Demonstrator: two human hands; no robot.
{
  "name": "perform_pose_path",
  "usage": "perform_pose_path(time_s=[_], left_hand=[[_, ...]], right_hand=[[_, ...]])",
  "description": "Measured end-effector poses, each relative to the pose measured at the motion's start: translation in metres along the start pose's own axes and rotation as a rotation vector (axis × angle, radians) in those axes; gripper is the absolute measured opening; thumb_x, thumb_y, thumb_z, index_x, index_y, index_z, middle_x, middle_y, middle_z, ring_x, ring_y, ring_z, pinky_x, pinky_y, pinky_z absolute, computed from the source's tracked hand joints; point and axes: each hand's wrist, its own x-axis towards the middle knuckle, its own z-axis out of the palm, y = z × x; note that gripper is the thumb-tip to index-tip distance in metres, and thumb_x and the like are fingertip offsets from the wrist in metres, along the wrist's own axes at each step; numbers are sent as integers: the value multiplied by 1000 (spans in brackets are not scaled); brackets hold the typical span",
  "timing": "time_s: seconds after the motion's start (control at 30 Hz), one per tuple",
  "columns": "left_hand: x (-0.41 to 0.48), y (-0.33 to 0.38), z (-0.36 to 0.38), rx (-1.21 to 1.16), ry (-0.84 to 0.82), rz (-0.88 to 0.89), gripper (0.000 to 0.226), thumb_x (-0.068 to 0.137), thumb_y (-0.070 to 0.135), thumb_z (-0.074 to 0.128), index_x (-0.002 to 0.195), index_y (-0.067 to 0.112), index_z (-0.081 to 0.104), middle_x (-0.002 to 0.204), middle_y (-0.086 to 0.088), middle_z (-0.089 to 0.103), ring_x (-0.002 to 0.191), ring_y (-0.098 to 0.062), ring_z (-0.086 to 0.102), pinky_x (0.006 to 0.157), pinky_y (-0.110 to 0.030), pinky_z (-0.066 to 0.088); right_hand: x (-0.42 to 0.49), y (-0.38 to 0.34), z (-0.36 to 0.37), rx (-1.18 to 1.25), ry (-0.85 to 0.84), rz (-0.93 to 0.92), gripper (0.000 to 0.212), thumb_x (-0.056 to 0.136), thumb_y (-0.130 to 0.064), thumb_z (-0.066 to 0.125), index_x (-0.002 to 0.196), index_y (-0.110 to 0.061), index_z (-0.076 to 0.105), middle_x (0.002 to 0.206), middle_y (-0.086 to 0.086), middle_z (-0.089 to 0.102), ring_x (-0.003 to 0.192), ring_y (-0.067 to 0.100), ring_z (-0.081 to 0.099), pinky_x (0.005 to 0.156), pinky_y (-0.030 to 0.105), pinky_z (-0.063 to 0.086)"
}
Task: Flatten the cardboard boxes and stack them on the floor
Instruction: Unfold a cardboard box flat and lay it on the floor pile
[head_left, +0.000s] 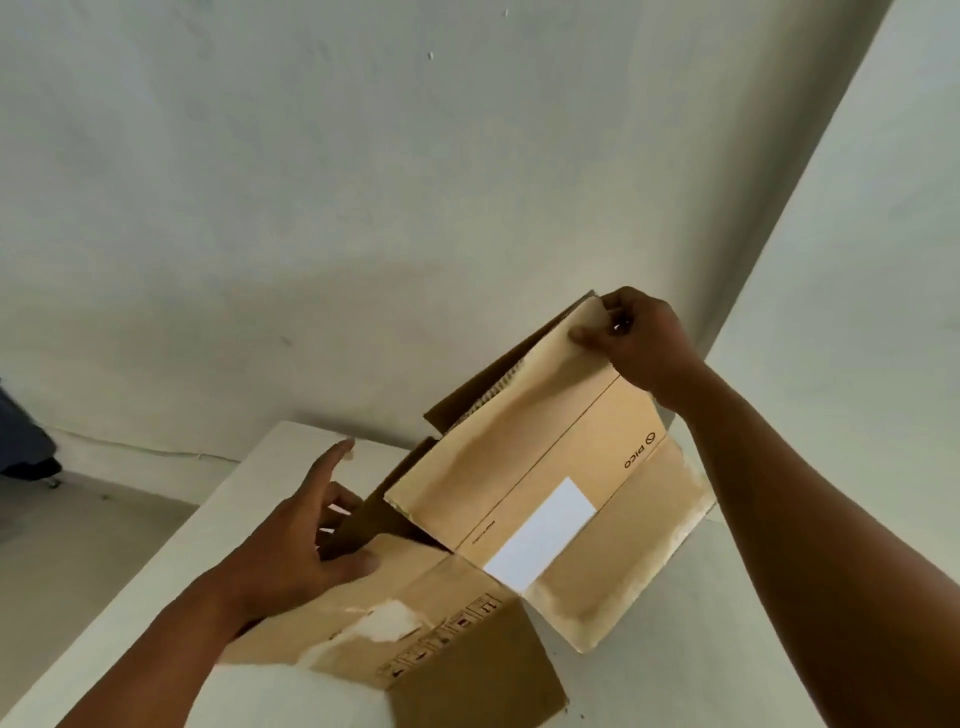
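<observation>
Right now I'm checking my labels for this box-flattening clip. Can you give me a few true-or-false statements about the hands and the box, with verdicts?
1. The right hand pinches the top edge of the raised flap. True.
2. The cardboard box lies on the floor. False: it sits on the white table.
3. The left hand touches the box with its fingers extended. True.
4. The box bears no label. False: a white label is stuck on one panel.
</observation>
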Motion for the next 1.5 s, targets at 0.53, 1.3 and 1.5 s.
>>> perform_pose_path(time_s=[0.53, 1.3, 1.5], left_hand=[[47, 39, -3, 88, 441, 362, 26, 80, 34, 78, 82, 21, 56, 74, 11, 65, 64, -8, 62, 53, -19, 42], [78, 42, 64, -571, 336, -34, 17, 91, 37, 66, 97, 21, 65, 93, 1, 69, 87, -19, 64, 69, -30, 49], [100, 22, 153, -563, 298, -307, 24, 87, 40, 71, 99, 21, 66, 97, -5, 69, 90, -27, 66, 83, -45, 56]], right_hand=[[-76, -98, -12, -92, -23, -139, 35, 77, -60, 74, 83, -26, 68, 79, -3, 68, 75, 16, 64, 67, 36, 51], [-172, 120, -188, 1027, -512, 396, 86, 97, -48, 52, 152, 7, 15, 144, 36, 32, 129, 56, 35, 107, 69, 27], [-192, 175, -126, 1152, -509, 473, 85, 91, -57, 57, 151, -4, 30, 129, 26, 52, 120, 44, 51, 107, 61, 37]])
